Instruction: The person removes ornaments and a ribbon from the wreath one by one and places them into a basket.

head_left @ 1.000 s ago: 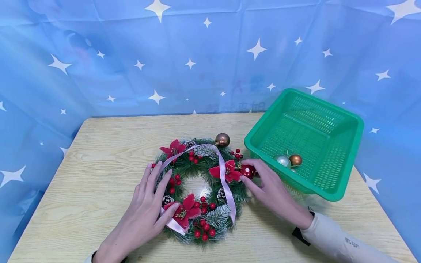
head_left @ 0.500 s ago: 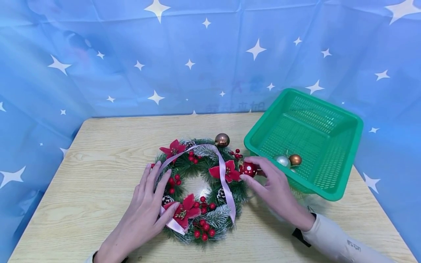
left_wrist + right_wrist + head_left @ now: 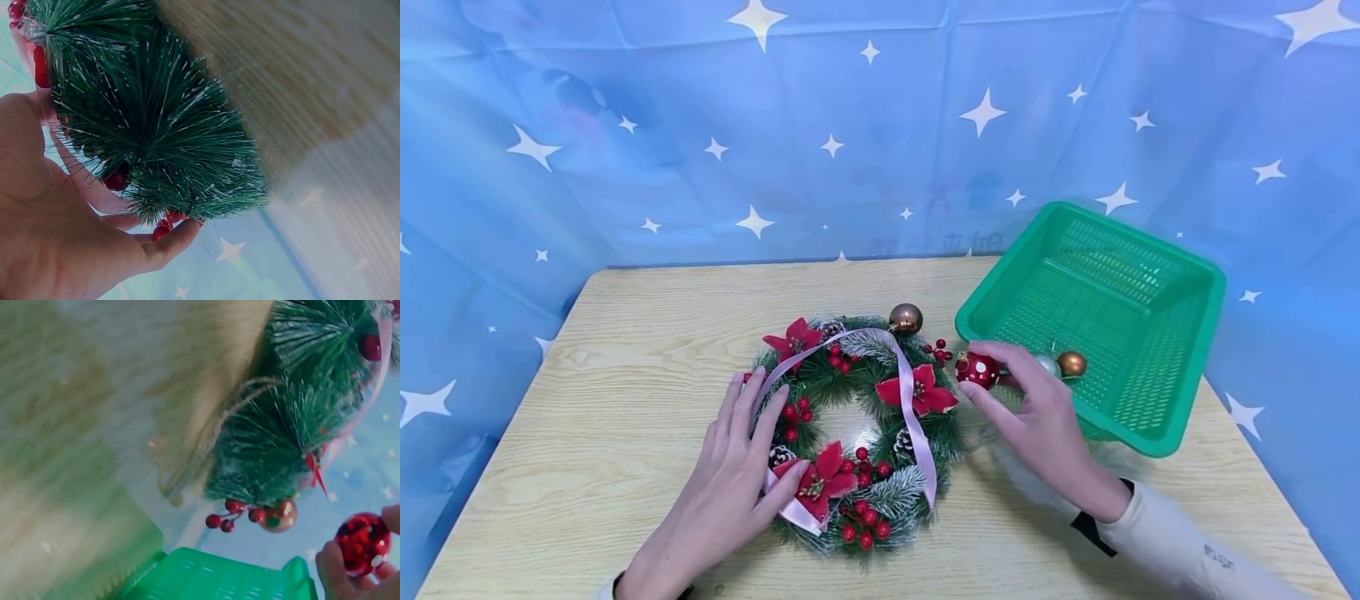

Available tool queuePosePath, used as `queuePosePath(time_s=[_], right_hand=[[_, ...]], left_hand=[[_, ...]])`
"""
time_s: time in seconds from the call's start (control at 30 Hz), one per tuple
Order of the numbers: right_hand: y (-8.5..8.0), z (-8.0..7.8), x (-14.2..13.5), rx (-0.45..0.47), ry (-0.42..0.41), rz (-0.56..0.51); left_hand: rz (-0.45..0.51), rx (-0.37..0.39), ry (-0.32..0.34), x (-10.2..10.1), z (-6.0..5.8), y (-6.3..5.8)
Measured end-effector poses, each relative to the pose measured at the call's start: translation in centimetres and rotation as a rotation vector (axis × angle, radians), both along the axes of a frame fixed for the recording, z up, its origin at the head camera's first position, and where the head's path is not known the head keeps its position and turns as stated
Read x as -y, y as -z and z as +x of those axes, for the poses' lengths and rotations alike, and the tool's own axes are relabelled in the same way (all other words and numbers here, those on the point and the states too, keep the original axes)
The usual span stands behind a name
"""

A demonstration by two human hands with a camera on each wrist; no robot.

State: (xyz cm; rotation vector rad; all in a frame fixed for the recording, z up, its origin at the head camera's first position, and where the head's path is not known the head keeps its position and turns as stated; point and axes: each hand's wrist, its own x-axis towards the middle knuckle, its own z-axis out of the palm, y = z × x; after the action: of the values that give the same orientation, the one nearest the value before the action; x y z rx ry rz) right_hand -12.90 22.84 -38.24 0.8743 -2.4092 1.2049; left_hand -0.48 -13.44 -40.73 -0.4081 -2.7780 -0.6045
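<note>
Red bauble [image 3: 977, 369] pinched in right hand [image 3: 1045, 429], just off the right side of the wreath [image 3: 891, 493], beside green basket [image 3: 1093, 296] at far right corner of the table [image 3: 662, 358]. Left hand [image 3: 726, 475] rests spread on wreath. I'd call this step a bauble transfer; next move calls for a steady pinch.

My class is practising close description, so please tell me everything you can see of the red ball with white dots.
The red ball is round and glossy, with bright reflections; whether it is plastic or glass cannot be told. A small gold-coloured cap seems to show at its upper left in the head view. The right hand pinches it between thumb and fingers, between the wreath and the green basket. The right wrist view shows it apart from both; fingers hide part of it.
</note>
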Motion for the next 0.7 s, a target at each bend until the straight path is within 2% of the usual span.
queuePosePath(time_s=[0.3,0.53,0.7], right_hand=[[-1.3,-0.5,-0.6,-0.012,0.032,-0.03],[-1.5,-1.0,-1.4,-0.01,0.051,-0.04],[-1.7,-1.4,-2.6,-0.011,0.095,-0.017]], left_hand=[[-0.006,0.002,0.0,0.1,-0.2,0.0],[-0.012,0.006,-0.006,0.2,-0.2,0.0],[-0.006,0.008,-0.003,0.1,-0.2,0.0]])
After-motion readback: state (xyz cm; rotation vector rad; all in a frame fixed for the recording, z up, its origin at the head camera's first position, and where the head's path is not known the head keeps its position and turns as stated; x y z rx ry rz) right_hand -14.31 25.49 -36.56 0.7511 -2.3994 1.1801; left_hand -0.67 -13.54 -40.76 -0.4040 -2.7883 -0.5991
